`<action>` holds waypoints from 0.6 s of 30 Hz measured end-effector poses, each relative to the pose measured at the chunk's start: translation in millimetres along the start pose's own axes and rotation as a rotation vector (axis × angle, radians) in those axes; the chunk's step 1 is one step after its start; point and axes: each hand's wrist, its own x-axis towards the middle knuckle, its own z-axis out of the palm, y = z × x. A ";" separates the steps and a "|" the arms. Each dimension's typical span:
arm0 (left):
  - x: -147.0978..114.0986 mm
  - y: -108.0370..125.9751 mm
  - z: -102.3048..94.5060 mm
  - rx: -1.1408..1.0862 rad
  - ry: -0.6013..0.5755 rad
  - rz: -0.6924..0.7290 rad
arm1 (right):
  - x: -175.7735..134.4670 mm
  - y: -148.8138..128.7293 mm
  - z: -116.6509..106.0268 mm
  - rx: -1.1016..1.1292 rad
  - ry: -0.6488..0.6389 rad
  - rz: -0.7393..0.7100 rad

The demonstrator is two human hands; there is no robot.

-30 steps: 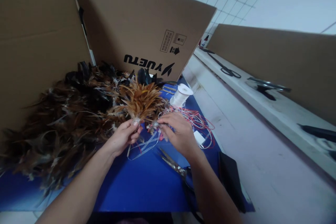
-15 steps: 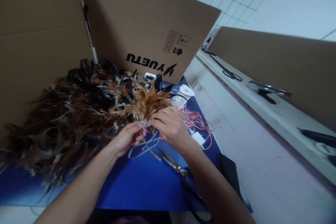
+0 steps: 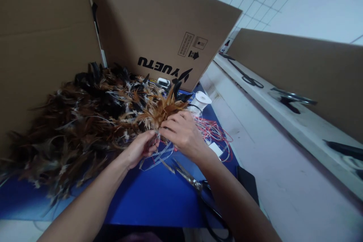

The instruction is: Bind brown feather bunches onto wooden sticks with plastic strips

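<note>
Both my hands meet at the base of a fan of golden-brown feathers [image 3: 163, 109]. My left hand [image 3: 143, 145] pinches the base, thumb against the bent fingers. Fingers of my right hand [image 3: 181, 132] are closed at the same spot from the other side and partly cover it. A clear ribbon [image 3: 157, 162] loops over the blue table just below the hands. Exactly what lies between the fingertips is too small to make out. Scissors [image 3: 195, 185] lie under my right forearm, close to a loose feather [image 3: 168, 166].
A large heap of dark and brown feathers [image 3: 85, 121] spreads on the left, against cardboard panels [image 3: 159, 19]. Right of my hands are a white spool [image 3: 202, 99], tangled red and white cord [image 3: 210, 130], a white card [image 3: 216, 149] and a black flat object [image 3: 247, 183].
The feather fan has tilted a little to the right between my hands. My right hand has shifted slightly left and its fingers lie closer to the left hand.
</note>
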 end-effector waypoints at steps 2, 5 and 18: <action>-1.2 -0.6 0.1 0.043 -0.030 0.039 | 1.7 -0.7 0.1 0.004 -0.022 -0.003; -2.6 -1.3 0.3 0.096 -0.060 0.076 | 3.2 -0.1 2.0 0.026 -0.044 -0.007; -2.0 -8.9 0.0 0.223 -0.020 0.149 | -2.3 3.3 3.0 -0.059 0.217 0.074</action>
